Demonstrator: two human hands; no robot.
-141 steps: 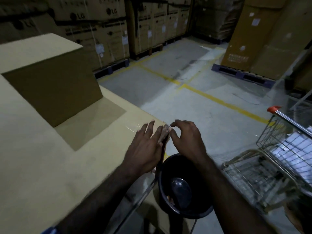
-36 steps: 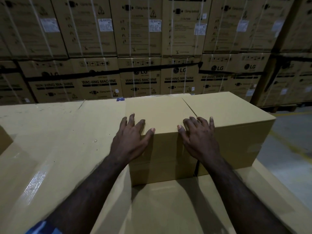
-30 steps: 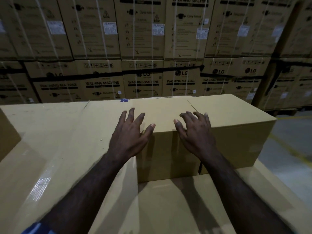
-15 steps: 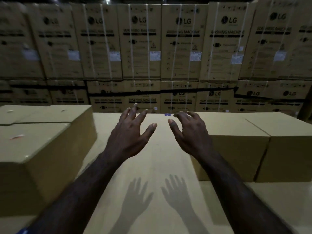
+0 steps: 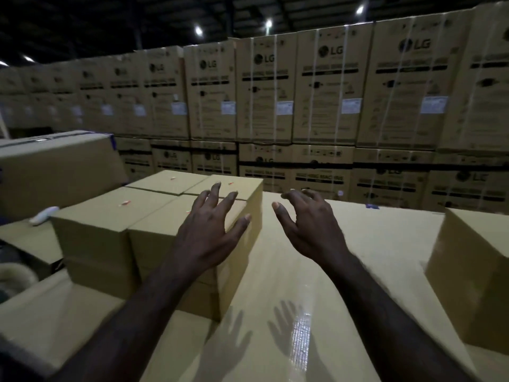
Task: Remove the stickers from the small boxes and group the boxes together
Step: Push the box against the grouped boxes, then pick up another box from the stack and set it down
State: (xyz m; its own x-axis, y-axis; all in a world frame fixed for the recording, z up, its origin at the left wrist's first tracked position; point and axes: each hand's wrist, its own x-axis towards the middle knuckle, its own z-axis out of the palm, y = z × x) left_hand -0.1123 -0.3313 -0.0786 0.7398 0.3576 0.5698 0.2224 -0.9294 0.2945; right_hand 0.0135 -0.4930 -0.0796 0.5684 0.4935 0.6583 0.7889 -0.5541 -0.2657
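A group of small plain cardboard boxes (image 5: pixel 115 216) stands left of centre on a large flat carton surface (image 5: pixel 371 244). Small reddish sticker scraps (image 5: pixel 124 202) lie on their tops. My left hand (image 5: pixel 212 232) hovers with spread fingers over the near right box of the group (image 5: pixel 242 260), holding nothing. My right hand (image 5: pixel 308 221) is raised over the flat carton, fingers apart and curled, empty. Another small box (image 5: pixel 473 271) stands at the right edge.
A bigger carton (image 5: pixel 55 166) sits behind the group at the left, with a white object (image 5: pixel 44 215) lying beside it. A wall of stacked LG washing machine cartons (image 5: pixel 303 106) closes off the back. Shadows of both hands fall on the glossy surface.
My view has swung left, from the boxes on the right to the group on the left. Both hands came off the right box and travelled left, staying empty and spread.
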